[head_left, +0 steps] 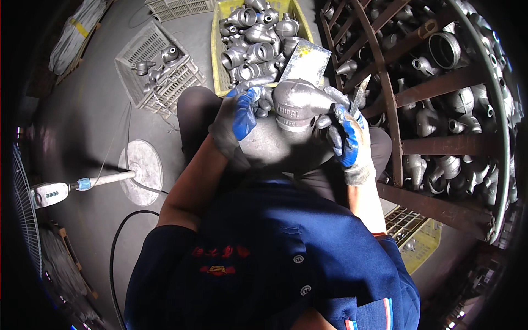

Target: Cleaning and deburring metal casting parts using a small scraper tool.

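Note:
A silver-grey cast metal pipe fitting (301, 103), rounded with raised lettering and a narrower neck to the right, is held over my lap. My left hand (245, 110), in a blue and grey coated glove, has its fingers curled against the casting's left side. My right hand (347, 135), gloved alike, closes about the right neck with its fingers bent. A thin flat metal tool (360, 94) sticks up out of the right hand; its kind is hard to make out, and its lower end is hidden.
Ahead stands a yellow crate (216, 49) of similar castings, a spotted pale sheet (307, 61) at its near corner. A pale crate (129, 52) holds several castings at the left. A rusty metal rack (434, 146) full of castings borders my right. A fan's stand (142, 170) is left.

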A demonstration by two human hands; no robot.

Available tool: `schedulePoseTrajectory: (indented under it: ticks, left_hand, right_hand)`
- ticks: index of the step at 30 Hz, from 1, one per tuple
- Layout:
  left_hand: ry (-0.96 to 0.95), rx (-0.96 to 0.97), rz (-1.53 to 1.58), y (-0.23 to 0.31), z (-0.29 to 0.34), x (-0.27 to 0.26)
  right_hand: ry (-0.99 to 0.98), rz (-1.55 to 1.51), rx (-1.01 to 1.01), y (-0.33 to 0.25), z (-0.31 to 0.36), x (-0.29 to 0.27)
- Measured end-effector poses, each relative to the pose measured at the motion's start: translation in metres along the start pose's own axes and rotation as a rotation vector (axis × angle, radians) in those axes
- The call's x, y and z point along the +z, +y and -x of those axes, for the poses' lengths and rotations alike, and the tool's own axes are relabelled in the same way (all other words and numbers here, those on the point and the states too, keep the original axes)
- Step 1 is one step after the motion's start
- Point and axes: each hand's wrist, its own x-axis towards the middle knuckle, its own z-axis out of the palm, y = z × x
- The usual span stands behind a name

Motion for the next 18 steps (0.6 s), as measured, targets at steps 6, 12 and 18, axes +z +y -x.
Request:
schedulePoseTrajectory:
  ticks: [6,12,18]
  left_hand:
    - [0.04,-0.056,-0.101,0.012,0.002,0.012]
    - [0.158,-0.023,-0.246,0.019,0.0,0.036]
    - [0.219,0.016,-0.215,0.022,-0.003,0.055]
  right_hand:
    - [-0.026,-0.069,0.006,0.008,-0.005,-0.009]
    - [0.002,-0.18,0.071,0.024,-0.011,-0.019]
    - [-0.083,-0.338,0.122,0.045,-0.009,-0.038]
